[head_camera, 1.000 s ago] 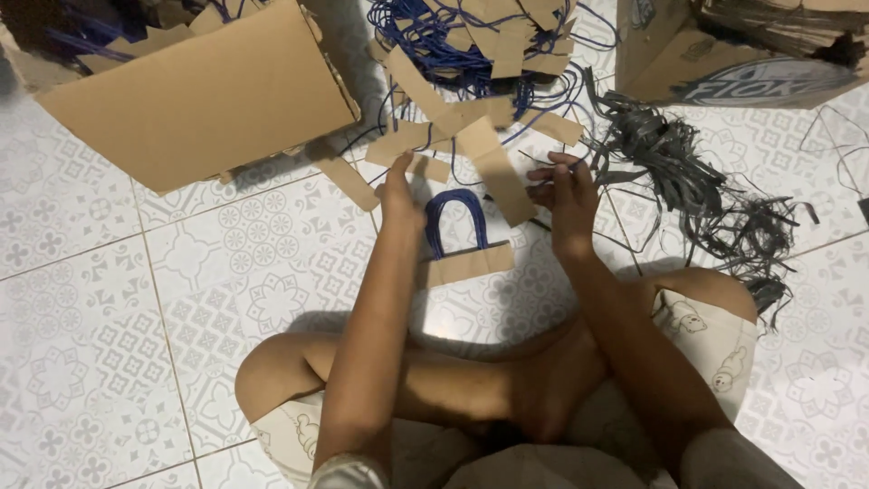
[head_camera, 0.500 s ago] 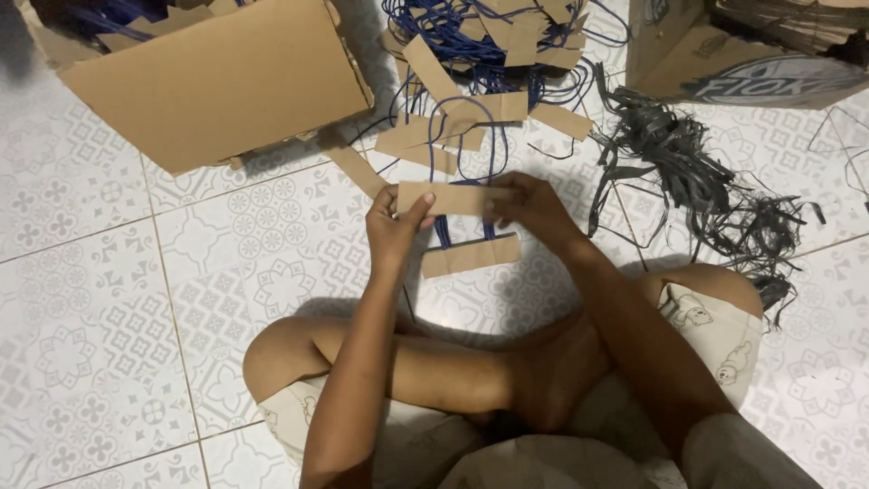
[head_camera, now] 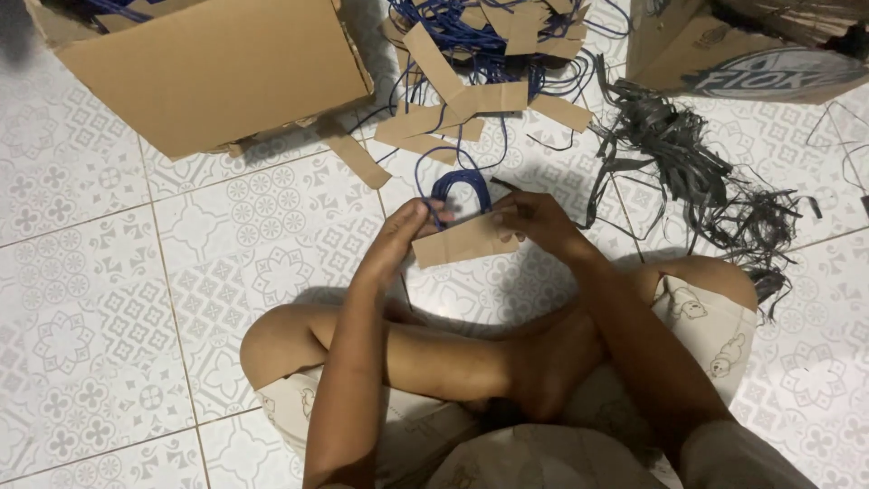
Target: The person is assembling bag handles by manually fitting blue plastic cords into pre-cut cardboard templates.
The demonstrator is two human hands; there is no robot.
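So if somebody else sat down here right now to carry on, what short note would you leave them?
Left hand: pinches the left end of a cardboard strip.
Right hand: holds the strip's right end.
A blue cord loop stands up from the strip's top edge, between the hands.
Supplies: loose strips and blue cord in a pile ahead on the tiled floor; large cardboard box at the left; heap of dark strands at the right.
Done: loop and strip are together.
Left: many loose strips and cords lie in the pile.
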